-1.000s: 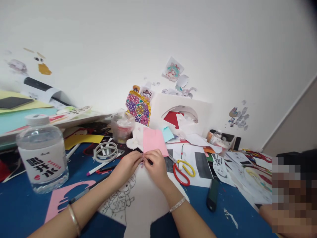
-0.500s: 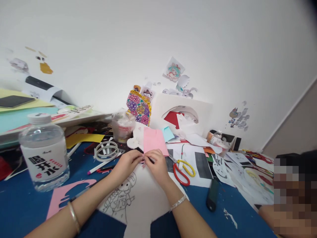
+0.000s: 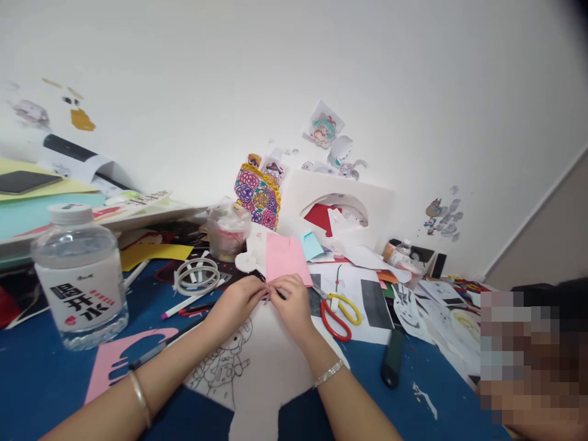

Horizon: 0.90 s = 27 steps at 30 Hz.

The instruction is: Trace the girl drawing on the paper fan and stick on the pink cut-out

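2 own hands (image 3: 239, 305) (image 3: 291, 308), 2 bracelets (image 3: 139, 395) (image 3: 329, 373) – 1 pr scissors (image 3: 329, 299), 1 lg btl (image 3: 85, 297)

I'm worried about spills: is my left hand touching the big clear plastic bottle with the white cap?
Apart: the head view shows blue tabletop between the left hand and the bottle.

Left fingers (image 3: 258, 291), right fingers (image 3: 281, 286) near pink paper (image 3: 285, 254).

Craft workspace: scissors (image 3: 329, 298), cut pink paper (image 3: 101, 367)
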Motion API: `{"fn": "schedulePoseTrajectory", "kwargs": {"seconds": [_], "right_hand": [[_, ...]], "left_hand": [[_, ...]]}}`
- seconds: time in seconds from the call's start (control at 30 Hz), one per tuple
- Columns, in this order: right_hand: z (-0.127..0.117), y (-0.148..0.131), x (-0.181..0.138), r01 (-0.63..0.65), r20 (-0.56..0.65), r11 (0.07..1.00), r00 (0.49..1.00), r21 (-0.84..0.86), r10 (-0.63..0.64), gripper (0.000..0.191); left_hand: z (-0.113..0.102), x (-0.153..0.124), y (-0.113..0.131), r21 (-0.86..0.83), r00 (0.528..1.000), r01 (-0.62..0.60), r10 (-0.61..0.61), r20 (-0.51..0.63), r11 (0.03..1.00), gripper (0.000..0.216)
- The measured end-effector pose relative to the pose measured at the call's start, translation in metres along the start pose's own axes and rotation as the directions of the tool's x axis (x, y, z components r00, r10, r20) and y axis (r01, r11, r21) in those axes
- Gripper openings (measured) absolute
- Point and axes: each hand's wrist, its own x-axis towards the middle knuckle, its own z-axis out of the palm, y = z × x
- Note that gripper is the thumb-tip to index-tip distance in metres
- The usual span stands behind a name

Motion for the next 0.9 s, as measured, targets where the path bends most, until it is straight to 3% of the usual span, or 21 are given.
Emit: {"fn": "schedulePoseTrajectory", "kwargs": {"seconds": [0.2, 0.43, 0.9], "right_hand": [[0.0016, -0.0047, -0.0028, -0.006, -0.067, 0.996, 0.998, -0.093, 0.000, 0.013], [0.0056, -0.0071, -0.0070, 0.000, -0.046, 0.986, 0.999, -0.166, -0.008, 0.014], [0.0065, -0.0084, -0.0060, -0.117, -0.061, 0.952, 0.993, -0.284, 0.104, 0.015]], "left_hand": [[0.0014, -0.0031, 0.0033, 0.125, 0.999, -0.015, 0.020, -0.038, 0.992, 0.024], [0.0046, -0.0052, 0.0004, 0.217, 0.998, -0.048, 0.055, -0.026, 0.975, 0.025], [0.0072, -0.0036, 0.0013, 0.161, 0.999, 0.030, -0.033, 0.014, 0.986, 0.022]]}}
